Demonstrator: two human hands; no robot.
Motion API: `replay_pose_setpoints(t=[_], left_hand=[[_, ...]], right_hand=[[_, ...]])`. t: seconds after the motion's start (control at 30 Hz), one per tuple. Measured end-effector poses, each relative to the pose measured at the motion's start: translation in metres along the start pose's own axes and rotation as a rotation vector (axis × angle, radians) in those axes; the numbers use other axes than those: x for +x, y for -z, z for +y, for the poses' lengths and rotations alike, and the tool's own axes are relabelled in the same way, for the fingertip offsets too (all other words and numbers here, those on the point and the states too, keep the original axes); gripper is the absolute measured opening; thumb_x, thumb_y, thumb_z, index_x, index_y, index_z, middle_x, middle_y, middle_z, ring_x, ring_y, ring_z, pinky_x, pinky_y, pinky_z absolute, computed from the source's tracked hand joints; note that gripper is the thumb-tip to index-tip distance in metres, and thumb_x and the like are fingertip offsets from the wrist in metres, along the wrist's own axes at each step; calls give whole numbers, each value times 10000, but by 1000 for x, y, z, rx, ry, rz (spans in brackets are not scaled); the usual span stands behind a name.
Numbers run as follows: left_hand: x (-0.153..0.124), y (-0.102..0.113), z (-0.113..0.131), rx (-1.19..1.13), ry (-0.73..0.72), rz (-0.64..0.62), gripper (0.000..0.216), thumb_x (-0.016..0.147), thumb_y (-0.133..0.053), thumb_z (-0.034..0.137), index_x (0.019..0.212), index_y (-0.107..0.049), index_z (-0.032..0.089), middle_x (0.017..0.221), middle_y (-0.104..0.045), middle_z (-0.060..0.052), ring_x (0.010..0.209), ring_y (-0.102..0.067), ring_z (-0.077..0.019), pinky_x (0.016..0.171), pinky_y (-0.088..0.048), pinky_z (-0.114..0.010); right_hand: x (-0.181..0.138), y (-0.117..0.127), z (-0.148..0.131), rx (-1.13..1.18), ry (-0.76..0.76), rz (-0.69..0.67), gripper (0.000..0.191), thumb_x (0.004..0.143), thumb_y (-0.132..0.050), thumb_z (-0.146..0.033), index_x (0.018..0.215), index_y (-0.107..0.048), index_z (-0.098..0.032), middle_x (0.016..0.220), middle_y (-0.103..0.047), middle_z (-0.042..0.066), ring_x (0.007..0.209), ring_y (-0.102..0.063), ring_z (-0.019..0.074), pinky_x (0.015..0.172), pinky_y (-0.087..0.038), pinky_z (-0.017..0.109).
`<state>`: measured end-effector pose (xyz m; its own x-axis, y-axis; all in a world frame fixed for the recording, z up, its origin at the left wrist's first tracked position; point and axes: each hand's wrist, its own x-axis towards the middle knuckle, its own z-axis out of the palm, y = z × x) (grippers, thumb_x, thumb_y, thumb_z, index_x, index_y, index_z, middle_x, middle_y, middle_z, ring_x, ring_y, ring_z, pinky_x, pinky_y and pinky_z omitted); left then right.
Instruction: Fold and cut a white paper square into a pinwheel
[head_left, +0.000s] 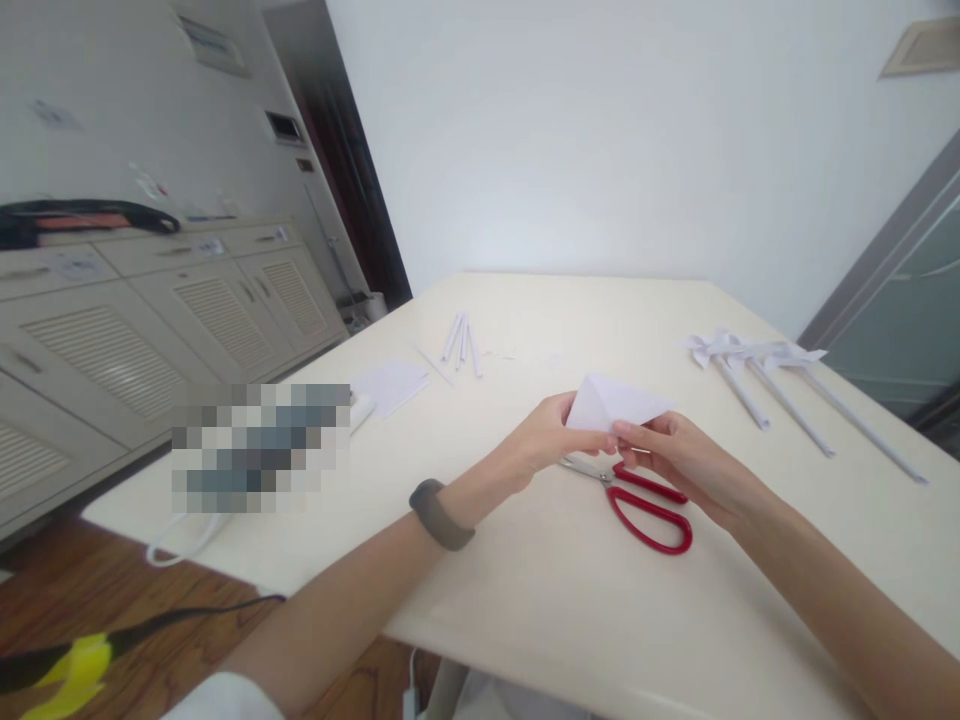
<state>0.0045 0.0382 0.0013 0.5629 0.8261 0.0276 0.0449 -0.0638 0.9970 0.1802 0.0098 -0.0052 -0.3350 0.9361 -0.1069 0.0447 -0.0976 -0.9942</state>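
A folded sheet of white paper [611, 402] is held up a little above the table between both hands. My left hand [559, 432] grips its left side, thumb along the lower edge; a dark band circles that wrist. On the right side, my right hand [671, 445] pinches the paper's lower edge, its fingertips close to the left thumb. Scissors [651, 518] with red handles lie on the table just below the hands, their blades partly hidden under the left hand.
Three paper pinwheels [780, 385] on rolled sticks lie at the right. Several rolled paper tubes [463, 345] and a stack of white sheets [391, 387] are on the left half of the table [480, 590]. A pixelated object [259, 450] sits near the left edge, beside a white cable [184, 552].
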Motion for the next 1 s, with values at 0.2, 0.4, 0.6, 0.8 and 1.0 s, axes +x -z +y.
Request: replay_pose_setpoints(t=[0.2, 0.4, 0.6, 0.8, 1.0], left_hand=[[3, 0, -5, -9, -30, 12, 257, 694, -650, 170, 946, -610, 144, 920, -656, -76, 811, -599, -171, 706, -464, -288], [5, 0, -11, -53, -53, -2, 257, 720, -651, 183, 970, -598, 150, 913, -647, -70, 826, -597, -169, 740, -451, -293], [5, 1, -9, -94, -64, -29, 260, 726, -670, 190, 972, -592, 157, 914, -622, -51, 833, -577, -148, 774, -428, -286], [6, 10, -4, -181, -107, -6, 148, 725, -678, 173, 797, -550, 156, 764, -562, 13, 722, -543, -80, 701, -404, -217], [7, 11, -7, -141, -51, 59, 259, 721, -697, 222, 941, -569, 170, 963, -584, -42, 855, -563, -128, 769, -436, -272]], right_hand=[[1, 3, 5, 42, -31, 52, 360, 718, -669, -497, 613, -586, -162, 630, -512, 16, 623, -454, 143, 668, -382, 296], [-1, -1, 1, 59, -8, 24, 373, 773, -636, -448, 553, -549, -160, 569, -434, -13, 571, -377, 113, 593, -318, 271], [-4, 1, -4, 86, 12, 45, 379, 786, -639, -398, 518, -536, -151, 552, -429, -17, 548, -360, 98, 556, -307, 258], [4, 37, -2, 339, 90, 205, 245, 704, -739, -323, 624, -578, -156, 650, -455, -21, 564, -384, 81, 536, -382, 206], [7, 40, 0, 287, 47, 154, 243, 733, -715, -309, 625, -569, -147, 629, -451, -13, 571, -388, 84, 538, -398, 195]])
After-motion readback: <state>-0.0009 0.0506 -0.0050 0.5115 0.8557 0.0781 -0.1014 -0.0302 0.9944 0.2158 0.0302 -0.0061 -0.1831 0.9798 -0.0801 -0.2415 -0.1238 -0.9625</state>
